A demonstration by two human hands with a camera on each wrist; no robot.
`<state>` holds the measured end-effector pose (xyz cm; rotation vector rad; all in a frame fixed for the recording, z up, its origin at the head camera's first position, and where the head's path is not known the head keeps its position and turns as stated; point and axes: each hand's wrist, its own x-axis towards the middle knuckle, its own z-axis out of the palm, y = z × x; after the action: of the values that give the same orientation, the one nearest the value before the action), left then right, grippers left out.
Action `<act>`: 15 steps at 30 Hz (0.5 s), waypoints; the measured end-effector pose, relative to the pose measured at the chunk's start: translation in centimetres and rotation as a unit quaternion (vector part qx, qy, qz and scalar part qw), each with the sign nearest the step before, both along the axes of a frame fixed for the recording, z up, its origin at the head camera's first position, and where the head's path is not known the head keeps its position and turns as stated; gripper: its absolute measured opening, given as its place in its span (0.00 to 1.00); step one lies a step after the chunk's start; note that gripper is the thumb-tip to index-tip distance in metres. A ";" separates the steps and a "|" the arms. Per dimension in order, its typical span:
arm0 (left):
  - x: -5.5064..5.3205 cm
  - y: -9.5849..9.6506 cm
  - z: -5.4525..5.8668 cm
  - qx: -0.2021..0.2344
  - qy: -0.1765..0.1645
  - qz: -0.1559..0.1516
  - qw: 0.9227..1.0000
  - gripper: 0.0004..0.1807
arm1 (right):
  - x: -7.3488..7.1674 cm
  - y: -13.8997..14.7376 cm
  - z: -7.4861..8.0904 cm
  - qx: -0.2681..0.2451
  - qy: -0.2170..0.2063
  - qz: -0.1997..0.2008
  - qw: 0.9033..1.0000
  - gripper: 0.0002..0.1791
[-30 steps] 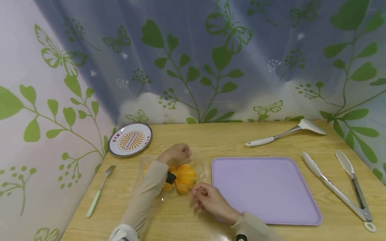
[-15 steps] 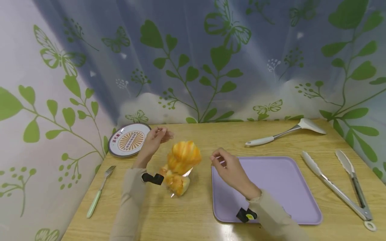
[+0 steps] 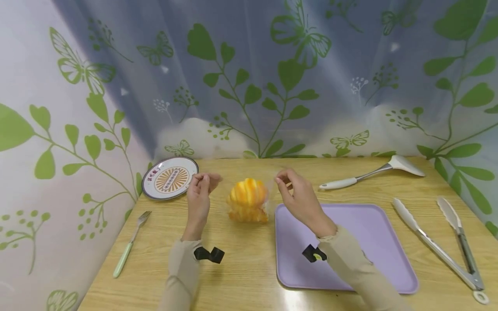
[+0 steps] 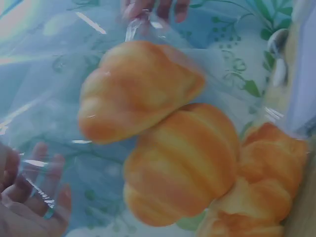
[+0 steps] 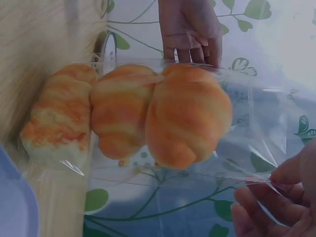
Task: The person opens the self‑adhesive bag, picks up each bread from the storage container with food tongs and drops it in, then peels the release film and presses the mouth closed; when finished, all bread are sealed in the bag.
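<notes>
Between my two hands hangs a clear plastic bag (image 5: 261, 128) with three golden-brown bread rolls (image 3: 248, 196) in it. My left hand (image 3: 198, 203) holds the bag's left side near the top; in the left wrist view its loosely curled fingers (image 4: 49, 207) show at the film. The bag's right upper edge is pinched between thumb and fingers of my right hand (image 3: 301, 201), as the right wrist view shows. Two rolls lie side by side higher in the bag, and a rougher bread roll (image 5: 59, 118) is at the bottom.
A purple tray (image 3: 342, 250) lies right of the bag, under my right forearm. At the back left is a patterned plate (image 3: 171, 178), with a green-handled fork (image 3: 130, 244) before it. A white-handled turner (image 3: 369, 172) and metal tongs (image 3: 439, 246) lie on the right.
Both hands have risen and moved farther back, the right one also to the right. The bag has been lifted from lying flat to hanging upright, with the rolls gathered toward its bottom.
</notes>
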<state>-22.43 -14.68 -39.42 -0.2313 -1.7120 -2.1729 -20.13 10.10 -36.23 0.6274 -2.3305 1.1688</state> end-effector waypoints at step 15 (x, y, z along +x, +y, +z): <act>0.0 2.1 -0.9 0.056 0.032 0.078 0.995 0.05 | -0.4 -1.3 -1.9 -0.112 -0.074 -0.040 0.990 0.12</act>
<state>-22.42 -12.61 -40.36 -0.1320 -1.5144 -2.1152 -20.57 8.78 -38.15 0.3766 -2.2745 1.4561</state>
